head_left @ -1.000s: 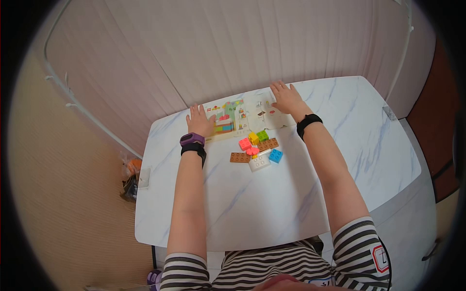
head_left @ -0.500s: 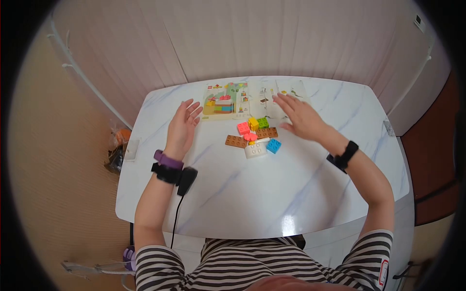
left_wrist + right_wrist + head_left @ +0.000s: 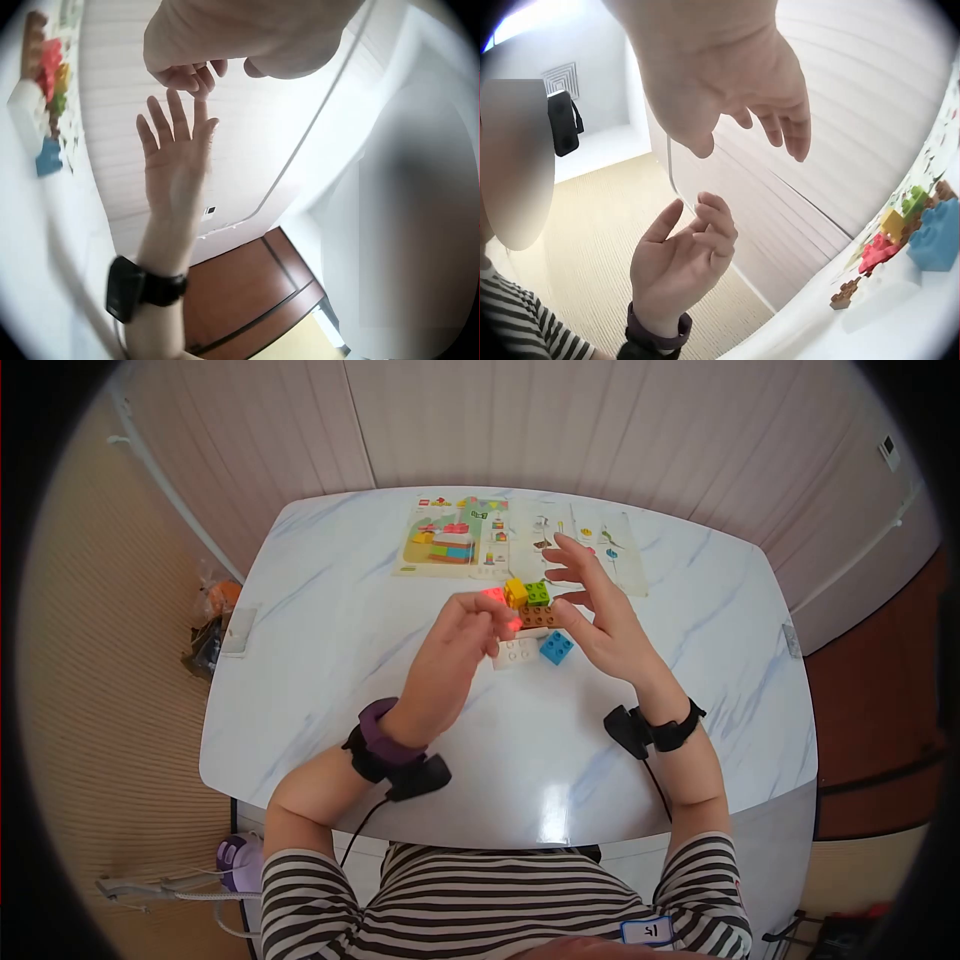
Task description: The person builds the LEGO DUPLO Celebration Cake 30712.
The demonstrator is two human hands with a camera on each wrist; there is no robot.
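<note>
Both hands are raised over the table and hold nothing. My left hand, its fingers loosely bent, overlaps part of the toy brick pile in the head view. My right hand has its fingers spread, just right of the pile. Below them lie a white brick, a blue brick, a brown brick, a green brick, a yellow brick and red-pink pieces. A second brown brick, hidden behind my left hand in the head view, shows in the right wrist view.
A printed building leaflet lies unfolded behind the bricks on the white marbled table. A pale curtain-like wall stands behind the table. Cabled cameras are strapped to both wrists. A bag hangs beyond the left edge.
Both hands have come back from the leaflet toward the body and above the bricks. My left hand moved rightward over the pile, its fingers bending. The head view has shifted too.
</note>
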